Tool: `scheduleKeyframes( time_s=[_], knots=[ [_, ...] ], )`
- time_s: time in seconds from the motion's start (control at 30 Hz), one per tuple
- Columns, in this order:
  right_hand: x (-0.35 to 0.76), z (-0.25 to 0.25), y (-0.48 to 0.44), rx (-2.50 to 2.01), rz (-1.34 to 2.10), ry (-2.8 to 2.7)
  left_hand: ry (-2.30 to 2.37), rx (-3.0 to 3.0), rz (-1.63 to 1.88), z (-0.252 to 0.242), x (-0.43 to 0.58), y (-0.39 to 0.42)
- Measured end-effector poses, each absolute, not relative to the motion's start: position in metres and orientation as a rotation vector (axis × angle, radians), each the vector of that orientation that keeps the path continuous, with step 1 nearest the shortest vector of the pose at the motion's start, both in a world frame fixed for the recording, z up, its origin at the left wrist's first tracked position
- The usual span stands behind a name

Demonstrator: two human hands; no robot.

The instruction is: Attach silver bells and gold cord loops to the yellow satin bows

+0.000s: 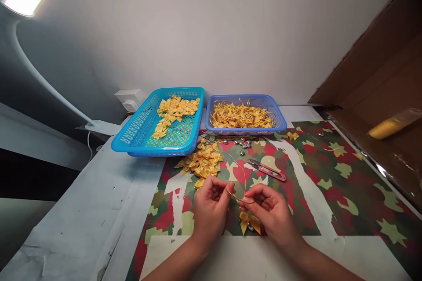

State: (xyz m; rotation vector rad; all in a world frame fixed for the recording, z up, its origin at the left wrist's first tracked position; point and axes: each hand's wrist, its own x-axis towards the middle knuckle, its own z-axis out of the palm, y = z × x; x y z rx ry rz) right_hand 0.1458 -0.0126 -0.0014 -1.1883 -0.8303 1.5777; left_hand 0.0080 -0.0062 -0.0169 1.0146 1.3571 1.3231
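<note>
1. The gold cord [245, 176] is pinched at two points: between the thumb and index finger of the left hand [213, 204], and between the thumb and fingertips of the right hand [271, 210]. The remaining fingers are curled on both hands.
2. A length of the cord is bent between the fingertips; one free end is extended toward the pink-handled thread snips [273, 174], which are laid down unused. Whether a knot is formed cannot be told.
3. The yellow satin bow [244, 219] is located just below the right fingertips. A silver jingle bell [250, 227] is seen at its lower side. Whether the bow is suspended or rested on the patterned sheet [358, 184] cannot be told.
4. Bows with cord ends are collected in the purple basket [245, 131]; these are judged to be finished.
5. No cord is visible on the bows in the turquoise basket [153, 153] or in the bow pile [204, 164]; these are judged to be left untreated.
6. Loose bells [243, 143] and straight cord lengths [227, 138] are held in reserve before the purple basket.
</note>
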Motion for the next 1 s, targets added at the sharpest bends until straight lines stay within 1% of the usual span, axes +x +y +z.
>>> scheduleKeyframes(
  time_s=[0.23, 0.47, 0.73, 1.0],
  knots=[
    [0.150, -0.009, -0.017, -1.263, 1.173, -1.246, 1.400, 1.118, 1.374, -0.016, 0.001, -0.008],
    [0.151, -0.006, -0.016, -1.227, 1.034, -1.328, 1.329, 0.841, 1.395, -0.009, 0.004, -0.002],
    [0.151, -0.010, -0.015, -1.248, 1.089, -1.186, 1.275, 0.754, 1.382, -0.008, 0.009, -0.004],
    [0.145, -0.008, -0.019, -1.166, 1.270, -0.965, 1.238, 0.809, 1.448, -0.004, 0.011, -0.006]
  ],
)
